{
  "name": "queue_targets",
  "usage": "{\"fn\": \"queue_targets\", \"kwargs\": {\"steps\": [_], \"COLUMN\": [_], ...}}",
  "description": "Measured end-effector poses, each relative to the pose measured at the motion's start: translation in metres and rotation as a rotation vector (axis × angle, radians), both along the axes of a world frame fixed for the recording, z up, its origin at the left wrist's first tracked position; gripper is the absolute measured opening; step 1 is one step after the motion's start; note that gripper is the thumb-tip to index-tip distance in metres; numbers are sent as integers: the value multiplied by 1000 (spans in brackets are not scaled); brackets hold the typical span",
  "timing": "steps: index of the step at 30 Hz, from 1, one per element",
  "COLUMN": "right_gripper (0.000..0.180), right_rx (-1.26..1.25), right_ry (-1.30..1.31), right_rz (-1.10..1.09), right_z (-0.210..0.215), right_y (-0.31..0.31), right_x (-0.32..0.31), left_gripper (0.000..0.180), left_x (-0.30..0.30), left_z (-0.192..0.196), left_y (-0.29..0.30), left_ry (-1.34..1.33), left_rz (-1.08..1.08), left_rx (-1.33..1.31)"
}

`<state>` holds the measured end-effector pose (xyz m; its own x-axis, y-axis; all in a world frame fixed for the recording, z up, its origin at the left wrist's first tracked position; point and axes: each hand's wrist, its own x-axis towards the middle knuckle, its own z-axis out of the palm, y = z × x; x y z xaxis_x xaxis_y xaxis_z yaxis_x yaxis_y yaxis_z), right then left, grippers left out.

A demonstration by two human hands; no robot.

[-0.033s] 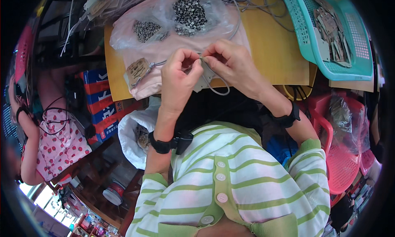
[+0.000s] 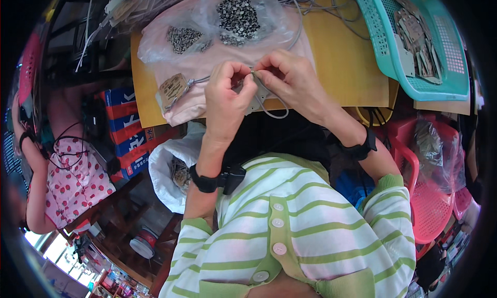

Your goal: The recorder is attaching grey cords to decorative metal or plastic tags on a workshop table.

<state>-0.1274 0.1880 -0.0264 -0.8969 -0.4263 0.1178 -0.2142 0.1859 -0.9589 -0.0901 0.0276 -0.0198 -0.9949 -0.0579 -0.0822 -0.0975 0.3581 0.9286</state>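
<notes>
Over the near edge of the table, my left hand (image 2: 230,93) and my right hand (image 2: 290,80) meet fingertip to fingertip. Both are closed in a pinch on a thin grey cord (image 2: 274,116). A loop of it hangs below my right fingers, and another stretch runs left to a brown cardboard tag (image 2: 173,90) on the pink cloth (image 2: 191,67). Whatever small piece sits between the fingertips is mostly hidden. Beyond my hands, clear plastic bags hold small dark metal pieces (image 2: 238,18) and smaller silvery ones (image 2: 185,39).
A teal basket (image 2: 382,44) with cardboard tags stands at the right. More grey cords (image 2: 331,8) lie at the back. Below the table edge are a white sack (image 2: 160,181) and a red plastic chair (image 2: 427,210). Another person in strawberry-print clothing (image 2: 77,179) sits at the left.
My left hand has shifted very slightly to the right. Both hands keep their pinch on the cord, and the rest looks the same.
</notes>
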Motion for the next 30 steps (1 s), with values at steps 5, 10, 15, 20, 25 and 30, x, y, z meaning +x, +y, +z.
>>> {"fn": "queue_targets", "kwargs": {"steps": [5,10,15,20,25,30], "right_gripper": [13,16,14,12,12,11], "right_rx": [-76,-179,-86,38,182,190], "right_ry": [-324,-538,-504,-443,-367,30], "right_rz": [93,289,375,483,594,540], "right_z": [-1,10,18,24,25,17], "right_y": [12,19,25,26,27,25], "right_x": [-9,-20,-28,-40,-52,-51], "left_gripper": [13,17,20,24,26,26], "left_x": [6,8,9,12,7,6], "left_z": [-17,-12,-10,-13,-15,-20], "left_y": [0,-7,-7,-6,-3,1], "left_ry": [200,310,399,496,576,565], "left_rz": [-12,-113,-147,-175,-208,-185], "left_rx": [72,-13,-109,-192,-261,-282]}}
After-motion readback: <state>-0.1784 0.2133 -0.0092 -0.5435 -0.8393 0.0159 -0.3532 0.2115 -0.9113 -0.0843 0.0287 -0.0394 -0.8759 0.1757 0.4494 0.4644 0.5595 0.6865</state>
